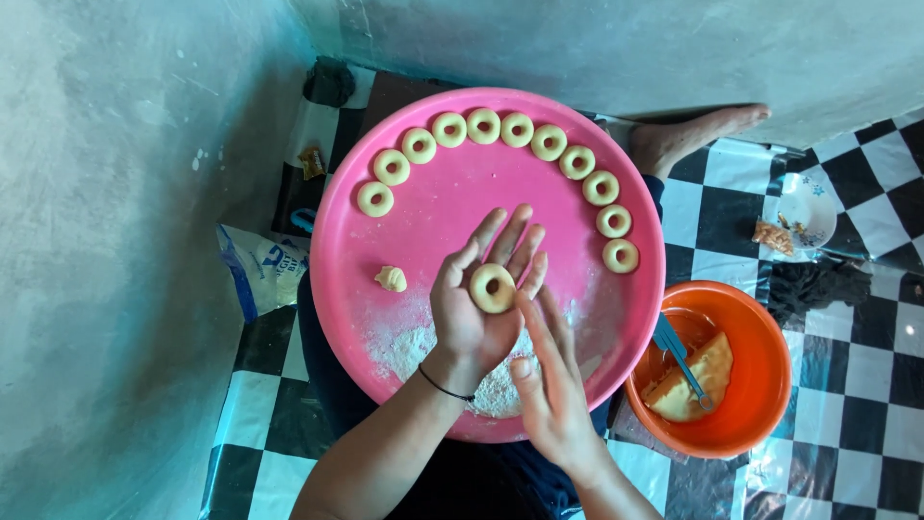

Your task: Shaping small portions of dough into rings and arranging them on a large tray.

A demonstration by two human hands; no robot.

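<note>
Now, dough ring in hand: a pale yellow ring of dough [493,288] lies flat on your left hand [476,308], at the base of the fingers, over the middle of the tray.
Left hand: held palm up and spread open, fingers pointing far; it cups the ring without closing on it. A thin black band sits at the wrist.
Right hand: your right hand [553,385] comes in from the near right, fingers straight and loosely together; the fingertips [527,306] touch the ring's near right edge. It grips nothing.
Tray: a round pink plastic tray [452,197] rests on your lap, under both hands.
Finished rings, counted: ten dough rings [484,125] lie in an arc along the tray's far rim, from left round to right, each just beside the next. With the one in your palm, that makes eleven.
Dough lump: one small pale lump of dough [390,279] lies on the left of the tray, well apart from your hand.
Flour: one patch of white flour [414,349] spreads on the tray's near part, below your left wrist.
Bowl: one round orange plastic bowl [760,404] stands to the near right, just beside the tray, holding a slab of yellow dough [698,380] and a blue utensil [679,351].
</note>
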